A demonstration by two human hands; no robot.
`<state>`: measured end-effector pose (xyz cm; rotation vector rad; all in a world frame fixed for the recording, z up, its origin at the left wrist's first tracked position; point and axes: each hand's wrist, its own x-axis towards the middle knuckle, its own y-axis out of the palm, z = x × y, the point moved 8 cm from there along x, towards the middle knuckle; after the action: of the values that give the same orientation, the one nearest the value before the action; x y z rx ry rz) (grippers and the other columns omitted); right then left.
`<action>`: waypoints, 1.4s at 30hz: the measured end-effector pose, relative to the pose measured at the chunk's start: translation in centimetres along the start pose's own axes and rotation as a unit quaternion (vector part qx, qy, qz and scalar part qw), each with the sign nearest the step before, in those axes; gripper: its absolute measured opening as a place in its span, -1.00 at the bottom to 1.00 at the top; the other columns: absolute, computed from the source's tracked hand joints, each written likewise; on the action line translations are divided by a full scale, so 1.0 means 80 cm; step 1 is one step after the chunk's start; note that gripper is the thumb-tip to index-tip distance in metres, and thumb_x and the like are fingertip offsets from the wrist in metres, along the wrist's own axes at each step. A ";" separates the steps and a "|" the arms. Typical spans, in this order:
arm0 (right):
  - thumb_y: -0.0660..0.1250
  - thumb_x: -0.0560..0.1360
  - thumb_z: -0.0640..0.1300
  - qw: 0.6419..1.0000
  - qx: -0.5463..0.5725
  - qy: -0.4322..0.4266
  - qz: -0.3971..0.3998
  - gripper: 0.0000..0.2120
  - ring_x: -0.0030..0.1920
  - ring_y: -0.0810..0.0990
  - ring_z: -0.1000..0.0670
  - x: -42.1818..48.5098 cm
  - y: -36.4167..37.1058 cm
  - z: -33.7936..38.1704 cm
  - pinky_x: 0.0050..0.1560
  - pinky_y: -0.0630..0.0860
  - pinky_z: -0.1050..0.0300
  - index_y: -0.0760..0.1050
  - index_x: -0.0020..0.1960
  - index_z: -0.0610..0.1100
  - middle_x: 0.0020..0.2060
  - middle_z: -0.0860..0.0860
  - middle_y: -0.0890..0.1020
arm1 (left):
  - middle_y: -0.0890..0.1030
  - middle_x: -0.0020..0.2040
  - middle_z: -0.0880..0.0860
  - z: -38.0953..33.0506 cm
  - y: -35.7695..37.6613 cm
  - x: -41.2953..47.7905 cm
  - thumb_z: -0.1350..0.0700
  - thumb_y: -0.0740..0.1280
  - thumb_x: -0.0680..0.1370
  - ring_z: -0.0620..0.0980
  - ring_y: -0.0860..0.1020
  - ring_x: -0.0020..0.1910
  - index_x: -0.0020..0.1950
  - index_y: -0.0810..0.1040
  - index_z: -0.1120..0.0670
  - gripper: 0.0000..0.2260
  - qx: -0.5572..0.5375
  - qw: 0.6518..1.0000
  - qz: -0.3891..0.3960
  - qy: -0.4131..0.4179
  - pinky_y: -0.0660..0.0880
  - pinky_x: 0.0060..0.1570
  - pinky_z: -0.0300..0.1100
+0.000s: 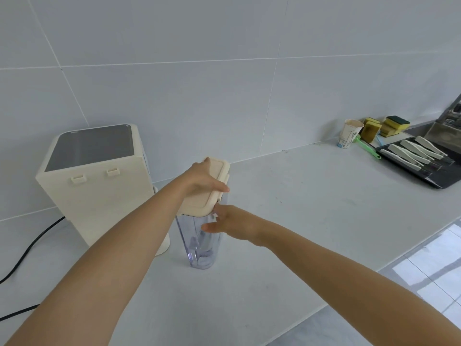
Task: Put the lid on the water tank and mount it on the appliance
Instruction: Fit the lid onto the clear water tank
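A clear plastic water tank stands upright on the white counter. A cream lid lies across its top, tilted slightly. My left hand rests on the lid and grips it, thumb over the near right edge. My right hand is at the tank's upper right side just under the lid's edge, fingers spread and touching the tank wall. The cream appliance with a dark glossy top stands to the left of the tank, its back with two small hooks turned toward me.
A black power cord runs left from the appliance across the counter. At the far right are a paper cup, yellow-green sponges, a green brush and a black tray with several white-handled tools. The counter edge runs along the right.
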<state>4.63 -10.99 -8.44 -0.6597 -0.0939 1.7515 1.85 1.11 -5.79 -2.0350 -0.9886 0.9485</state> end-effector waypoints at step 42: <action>0.51 0.22 -0.32 0.997 0.037 -0.066 -0.029 -0.10 0.15 0.32 0.29 0.052 -0.064 -0.085 0.12 0.29 0.33 0.09 0.34 0.12 0.12 0.40 0.32 | -0.10 0.53 -0.06 0.159 0.029 -0.090 0.16 0.48 0.33 -0.09 0.01 0.48 0.44 -0.25 -0.14 0.01 -0.296 0.954 0.017 0.046 0.06 0.45 -0.02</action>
<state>11.73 -7.53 -13.66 -0.4824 -0.1366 1.7321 -11.03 -2.86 -11.83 -2.5633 -1.3016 0.6031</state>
